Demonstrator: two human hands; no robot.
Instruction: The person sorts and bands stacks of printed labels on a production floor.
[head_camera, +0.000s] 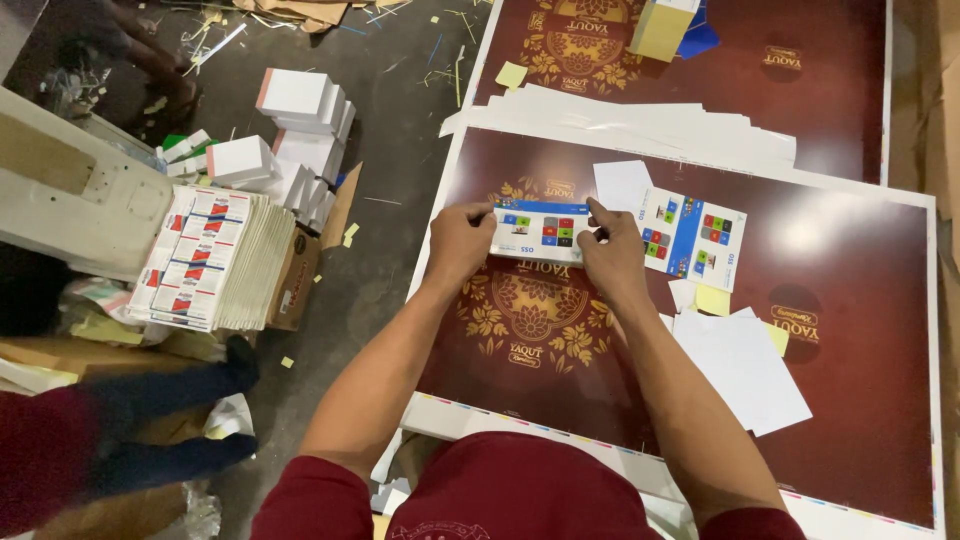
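Pinching printed card (541, 232), fingers (597, 214) at ends

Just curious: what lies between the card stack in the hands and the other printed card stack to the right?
In the head view, the right hand and a blank white sheet lie between the held stack and the other stack.

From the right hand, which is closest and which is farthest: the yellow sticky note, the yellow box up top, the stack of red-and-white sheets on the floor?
1. Yellow sticky note, just right of the right hand.
2. Yellow box, up at the top.
3. Stack of red-and-white sheets, far left on the floor.
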